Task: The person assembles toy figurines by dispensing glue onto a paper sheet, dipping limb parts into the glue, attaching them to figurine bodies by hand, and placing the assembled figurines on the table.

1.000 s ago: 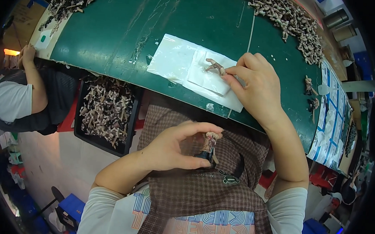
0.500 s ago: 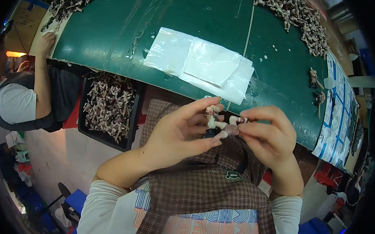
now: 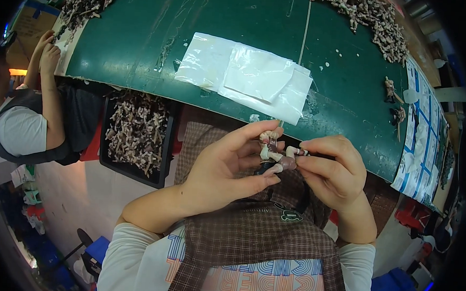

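Between my two hands, just off the near edge of the green table, is a small painted figurine (image 3: 287, 162) with pale limbs and a mauve-brown middle. My left hand (image 3: 224, 169) curls around one side of it, thumb and fingers pinching. Fingertips of my right hand (image 3: 337, 167) pinch a thin limb at the other side. Darker and reddish parts sit within the left fingers; I cannot tell whether they belong to a second figurine. Beyond my hands, white plastic sheets (image 3: 195, 64) lie on the table.
Piles of figurines lie at the far left (image 3: 90, 3) and far right (image 3: 374, 21) of the green table (image 3: 143, 40). Two single figures (image 3: 389, 90) lie near the right edge. A black tray (image 3: 134, 176) full of figurines stands at the left, beside a co-worker (image 3: 20, 126).
My hands stay almost in place, with the figurine turned slightly. The table and sheets shift a little in view. The co-worker's two hands have come together at the table edge.
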The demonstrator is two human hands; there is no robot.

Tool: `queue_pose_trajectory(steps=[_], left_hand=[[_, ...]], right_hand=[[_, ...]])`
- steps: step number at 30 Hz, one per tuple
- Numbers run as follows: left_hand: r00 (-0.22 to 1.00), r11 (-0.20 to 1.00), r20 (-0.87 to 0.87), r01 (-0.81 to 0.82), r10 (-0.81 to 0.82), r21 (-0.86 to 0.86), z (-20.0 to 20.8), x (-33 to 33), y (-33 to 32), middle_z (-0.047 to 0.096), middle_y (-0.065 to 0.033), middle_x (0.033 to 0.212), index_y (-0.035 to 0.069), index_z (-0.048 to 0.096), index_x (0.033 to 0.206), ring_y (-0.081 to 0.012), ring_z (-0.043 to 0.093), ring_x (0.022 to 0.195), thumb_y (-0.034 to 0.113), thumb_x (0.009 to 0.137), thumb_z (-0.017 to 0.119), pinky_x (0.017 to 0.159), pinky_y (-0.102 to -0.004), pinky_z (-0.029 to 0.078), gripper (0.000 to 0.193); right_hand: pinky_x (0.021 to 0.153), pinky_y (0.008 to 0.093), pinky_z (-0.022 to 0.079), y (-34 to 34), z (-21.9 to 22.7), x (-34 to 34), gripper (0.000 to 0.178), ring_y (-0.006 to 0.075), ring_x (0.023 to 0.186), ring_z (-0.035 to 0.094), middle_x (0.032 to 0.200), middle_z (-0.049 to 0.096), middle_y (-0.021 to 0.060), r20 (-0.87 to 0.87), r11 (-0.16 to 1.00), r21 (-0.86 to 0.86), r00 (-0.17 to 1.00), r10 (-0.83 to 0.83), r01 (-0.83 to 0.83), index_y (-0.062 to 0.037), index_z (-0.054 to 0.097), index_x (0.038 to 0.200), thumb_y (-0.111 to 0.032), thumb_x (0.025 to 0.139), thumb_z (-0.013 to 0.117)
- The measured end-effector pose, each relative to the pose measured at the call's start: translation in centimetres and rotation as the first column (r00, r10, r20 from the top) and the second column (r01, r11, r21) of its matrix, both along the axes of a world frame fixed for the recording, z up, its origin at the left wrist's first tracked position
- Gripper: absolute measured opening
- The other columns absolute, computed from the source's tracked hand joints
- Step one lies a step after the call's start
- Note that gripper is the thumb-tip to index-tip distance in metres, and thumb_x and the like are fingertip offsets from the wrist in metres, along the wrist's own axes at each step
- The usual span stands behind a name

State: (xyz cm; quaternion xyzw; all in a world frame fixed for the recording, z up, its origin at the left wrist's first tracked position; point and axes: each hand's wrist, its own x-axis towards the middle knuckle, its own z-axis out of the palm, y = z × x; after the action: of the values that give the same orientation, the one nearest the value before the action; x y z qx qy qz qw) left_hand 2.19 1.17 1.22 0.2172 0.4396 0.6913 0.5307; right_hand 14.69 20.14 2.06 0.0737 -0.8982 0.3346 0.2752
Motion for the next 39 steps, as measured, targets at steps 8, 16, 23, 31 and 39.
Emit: queue_pose_trajectory(steps=[8,16,23,31,39], left_hand=[[0.987,0.997,-0.148,-0.051,0.058,0.052,-0.6,0.2,-0.3,0.038,-0.0165,0.148,0.003,0.031,0.146,-0.0261,0.044,0.134,-0.017,0.079,0.062,0.107,-0.0373,0.042,0.076],[0.999,0.959,-0.029,-0.024,0.033,0.283,-1.9,-0.3,-0.7,0.042,-0.0172,0.143,0.003,0.037,0.142,-0.0273,0.047,0.13,0.004,0.087,0.068,0.102,-0.0381,0.047,0.064],[0.992,0.952,-0.101,-0.037,0.071,0.304,-3.1,-0.9,-0.7,0.05,-0.0255,0.136,0.004,0.05,0.127,-0.0342,0.055,0.123,0.026,0.094,0.062,0.098,-0.0431,0.05,0.042],[0.971,0.967,0.047,-0.237,0.233,0.098,-2.5,0.0,-0.1,0.055,-0.0237,0.13,0.004,0.048,0.129,-0.0342,0.058,0.119,0.039,0.093,0.059,0.102,-0.0465,0.047,0.052],[0.916,0.962,0.316,-0.271,0.247,0.035,-2.6,0.5,0.1,0.053,-0.0162,0.136,0.006,0.046,0.135,-0.0268,0.054,0.125,0.029,0.099,0.054,0.102,-0.0385,0.045,0.043]], right_hand=[[0.062,0.0326,0.051,-0.7,-0.4,-0.3,0.028,0.0256,0.076,0.066,0.095,0.066,0.0117,-0.056,0.999,0.044,0.998,0.007,-0.005,-0.0042,0.07,0.09,-0.003,0.064,0.079],[0.061,0.0321,0.051,-1.3,-0.3,-0.3,0.029,0.0245,0.076,0.066,0.096,0.065,0.012,-0.084,0.999,0.052,0.996,0.011,-0.007,-0.0039,0.07,0.091,-0.004,0.063,0.079],[0.061,0.031,0.051,-1.3,-0.2,-0.7,0.026,0.0238,0.076,0.066,0.097,0.065,0.0114,-0.101,0.993,0.093,0.992,0.078,-0.069,-0.0028,0.071,0.09,-0.004,0.065,0.076],[0.061,0.0301,0.051,-1.8,0.0,-1.4,0.028,0.0222,0.074,0.066,0.092,0.066,0.0101,-0.058,0.997,0.029,0.996,0.073,-0.072,-0.0014,0.072,0.094,-0.004,0.066,0.074],[0.063,0.0294,0.052,-2.8,-1.6,-1.9,0.04,0.0209,0.077,0.064,0.092,0.063,0.0085,-0.032,0.999,-0.023,0.998,-0.046,0.045,-0.0023,0.069,0.108,0.0,0.069,0.077]])
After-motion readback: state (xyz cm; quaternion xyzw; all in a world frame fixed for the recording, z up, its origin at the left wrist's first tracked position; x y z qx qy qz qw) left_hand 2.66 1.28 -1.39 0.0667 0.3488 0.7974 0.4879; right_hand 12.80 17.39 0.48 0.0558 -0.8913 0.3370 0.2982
